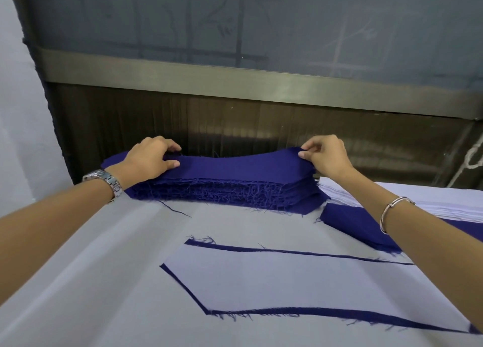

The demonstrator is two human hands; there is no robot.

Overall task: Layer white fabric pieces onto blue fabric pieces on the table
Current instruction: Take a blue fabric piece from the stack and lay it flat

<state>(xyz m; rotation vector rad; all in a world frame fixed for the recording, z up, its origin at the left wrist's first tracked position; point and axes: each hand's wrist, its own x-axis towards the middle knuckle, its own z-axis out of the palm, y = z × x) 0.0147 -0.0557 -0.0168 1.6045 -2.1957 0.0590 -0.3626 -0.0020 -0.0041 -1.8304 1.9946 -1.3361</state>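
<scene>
In the head view, you are taking the top blue piece (235,163) off the blue stack (222,192), which is lying at the far side of the worktop (91,268). Your left hand (149,160) is gripping its left end with curled fingers, and your right hand (326,158) is pinching its right end. Next, I think, you are needing to lift it evenly and lay it flat. The stack's edges are fraying. Nearer to you a white piece (287,281) is lying on another blue piece (287,312).
</scene>
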